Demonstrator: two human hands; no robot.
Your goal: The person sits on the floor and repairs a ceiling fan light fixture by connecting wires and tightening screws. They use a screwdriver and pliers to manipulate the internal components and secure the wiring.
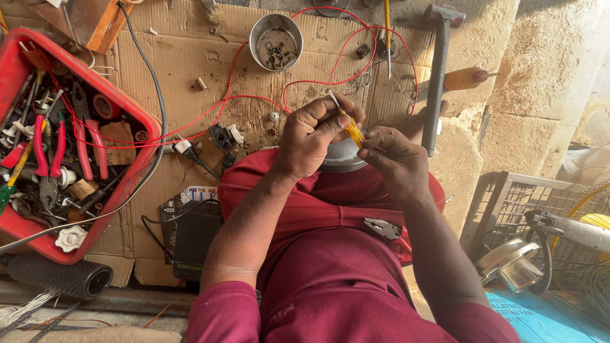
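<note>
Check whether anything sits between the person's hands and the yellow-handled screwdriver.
Nothing visible does. The left hand already grips the yellow-handled screwdriver, and the right hand touches its handle end, above a grey metal part on the lap.

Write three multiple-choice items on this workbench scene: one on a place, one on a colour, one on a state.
1. Where does the red tray of tools lie?
A. on the person's left
B. on the person's right
C. on the lap

2. What colour is the handle of the screwdriver in the hands?
A. green
B. yellow
C. black

3. How is the left hand?
A. flat on the cardboard
B. pinching the screwdriver
C. open in the air

Answers: 1 A, it sits at the picture's left edge; 2 B, see-through yellow shows between the left hand and the right hand; 3 B, its fingers close round the shaft.
</note>
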